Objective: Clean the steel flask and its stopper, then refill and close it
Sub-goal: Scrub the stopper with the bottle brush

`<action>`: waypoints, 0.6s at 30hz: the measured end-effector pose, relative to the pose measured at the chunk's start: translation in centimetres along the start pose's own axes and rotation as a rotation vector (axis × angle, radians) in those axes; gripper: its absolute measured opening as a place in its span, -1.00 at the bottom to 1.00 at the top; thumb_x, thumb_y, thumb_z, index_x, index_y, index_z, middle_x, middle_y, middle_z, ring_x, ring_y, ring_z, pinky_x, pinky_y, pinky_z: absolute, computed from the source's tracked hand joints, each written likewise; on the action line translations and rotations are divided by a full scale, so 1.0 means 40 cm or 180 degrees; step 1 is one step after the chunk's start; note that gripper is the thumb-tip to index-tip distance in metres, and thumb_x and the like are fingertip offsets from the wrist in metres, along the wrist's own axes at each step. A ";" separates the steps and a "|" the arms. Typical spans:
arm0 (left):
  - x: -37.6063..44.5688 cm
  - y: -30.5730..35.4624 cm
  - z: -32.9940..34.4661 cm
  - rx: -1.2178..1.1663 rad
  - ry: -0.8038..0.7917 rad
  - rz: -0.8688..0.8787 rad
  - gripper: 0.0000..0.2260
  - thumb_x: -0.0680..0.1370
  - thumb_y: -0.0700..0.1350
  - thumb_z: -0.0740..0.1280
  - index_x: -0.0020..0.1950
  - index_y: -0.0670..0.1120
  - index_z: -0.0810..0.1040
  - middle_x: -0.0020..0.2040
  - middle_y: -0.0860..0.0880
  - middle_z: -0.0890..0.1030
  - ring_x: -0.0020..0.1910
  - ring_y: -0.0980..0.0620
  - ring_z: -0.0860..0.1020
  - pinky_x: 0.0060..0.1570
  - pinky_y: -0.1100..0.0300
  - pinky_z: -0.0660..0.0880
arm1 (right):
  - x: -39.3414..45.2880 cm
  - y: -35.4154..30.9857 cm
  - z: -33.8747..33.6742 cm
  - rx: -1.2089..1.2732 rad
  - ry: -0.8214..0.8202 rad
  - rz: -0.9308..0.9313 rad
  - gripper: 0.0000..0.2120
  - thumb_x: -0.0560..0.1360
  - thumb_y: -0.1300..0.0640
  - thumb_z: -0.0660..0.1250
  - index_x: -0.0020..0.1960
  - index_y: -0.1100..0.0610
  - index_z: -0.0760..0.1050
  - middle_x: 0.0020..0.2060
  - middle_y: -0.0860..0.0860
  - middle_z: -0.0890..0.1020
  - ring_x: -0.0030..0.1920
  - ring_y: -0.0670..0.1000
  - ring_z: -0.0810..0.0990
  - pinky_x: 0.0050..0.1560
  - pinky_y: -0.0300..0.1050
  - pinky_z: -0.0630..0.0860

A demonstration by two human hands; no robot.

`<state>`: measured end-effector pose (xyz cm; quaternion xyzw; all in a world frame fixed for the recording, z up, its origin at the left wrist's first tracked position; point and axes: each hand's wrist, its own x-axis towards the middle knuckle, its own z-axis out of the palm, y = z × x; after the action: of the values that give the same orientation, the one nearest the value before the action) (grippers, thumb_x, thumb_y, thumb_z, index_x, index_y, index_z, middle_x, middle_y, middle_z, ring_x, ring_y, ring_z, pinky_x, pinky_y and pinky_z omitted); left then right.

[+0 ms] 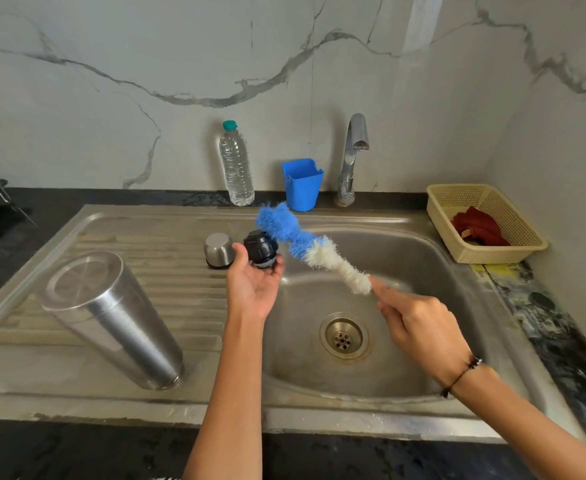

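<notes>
Fingers (239,252) of the left hand (253,282) curl up around the black stopper (260,249) and hold it over the near left edge of the sink (457,306). The right hand (419,323) pinches the thin handle of the bottle brush (305,247), and its blue tip touches the stopper.

What could go wrong? The stopper sits loose in a cupped palm. I think a hard push from the brush could knock it out, and it would fall into the sink bowl. The brush is long and bendy, so it may flick water around. The steel flask (111,317) stands upside down on the draining board at the near left. It is tall, so a bump from the left arm could tip it and make it roll.

Now the things that hold stuff, biggest first. The sink bowl has only a drain (343,337) in it, and I see no water pooled there. The flask is mouth down, so I cannot see inside. The yellow basket (526,237) at the far right holds a red cloth (480,226). The plastic bottle (236,164) by the far wall looks nearly full of clear water, with its green cap on. The blue cup (302,185) beside the tap (352,157) looks empty from here. The small steel cap (218,249) sits mouth down, just left of the stopper.
</notes>
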<state>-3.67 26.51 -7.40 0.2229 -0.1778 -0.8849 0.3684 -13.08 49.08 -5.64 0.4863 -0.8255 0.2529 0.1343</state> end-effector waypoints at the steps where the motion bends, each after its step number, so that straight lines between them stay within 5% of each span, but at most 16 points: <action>1: -0.001 0.000 0.000 -0.0025 0.0006 0.0005 -0.69 0.63 0.07 0.16 0.12 -0.16 0.49 0.02 -0.16 0.54 -0.09 -0.04 0.47 -0.14 0.16 0.42 | 0.004 0.001 -0.003 0.0026 0.0034 0.0018 -0.60 0.45 0.21 0.30 0.26 -0.02 0.51 -0.43 -0.05 0.58 -0.45 0.12 0.56 -0.62 -0.01 0.45; 6: 0.006 0.014 -0.017 0.0381 -0.0115 0.0348 -0.86 0.64 -0.12 0.18 0.10 -0.04 0.51 0.03 -0.05 0.59 0.01 0.02 0.56 -0.14 0.19 0.56 | 0.002 -0.008 -0.036 -0.0143 0.0017 -0.0313 -0.60 0.45 0.11 0.19 0.26 -0.05 0.50 -0.39 -0.08 0.60 -0.47 0.09 0.56 -0.65 -0.07 0.43; 10: 0.013 0.017 -0.029 0.1214 -0.0014 0.0791 -0.74 0.63 -0.21 0.20 0.31 -0.08 0.44 0.15 -0.01 0.58 0.15 0.04 0.54 0.10 0.11 0.52 | -0.006 -0.027 -0.039 -0.0345 -0.0103 -0.0310 -0.59 0.46 0.06 0.09 0.21 -0.01 0.55 -0.48 -0.09 0.51 -0.58 0.08 0.48 -0.72 -0.12 0.35; 15: -0.012 -0.004 0.004 0.1374 -0.0306 0.0908 -0.80 0.63 -0.22 0.16 0.17 -0.02 0.50 0.06 0.06 0.62 0.04 0.14 0.61 0.14 0.12 0.54 | 0.027 -0.057 -0.028 -0.0309 -0.0142 -0.0243 -0.61 0.41 0.20 0.35 0.22 -0.01 0.54 -0.48 -0.06 0.54 -0.53 0.14 0.51 -0.67 -0.07 0.42; 18: -0.006 0.002 -0.012 0.1047 -0.0117 0.0973 -0.73 0.63 -0.22 0.16 0.32 -0.12 0.44 0.14 -0.01 0.59 0.14 0.04 0.57 0.22 0.02 0.49 | 0.018 -0.053 -0.044 -0.0195 -0.0258 -0.0194 -0.55 0.37 0.24 0.44 0.22 -0.04 0.54 -0.45 -0.07 0.59 -0.48 0.15 0.55 -0.64 -0.08 0.42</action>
<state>-3.24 26.56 -7.71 0.2343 -0.3581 -0.7817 0.4536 -11.61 48.67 -3.24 0.5167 -0.8225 0.2034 0.1232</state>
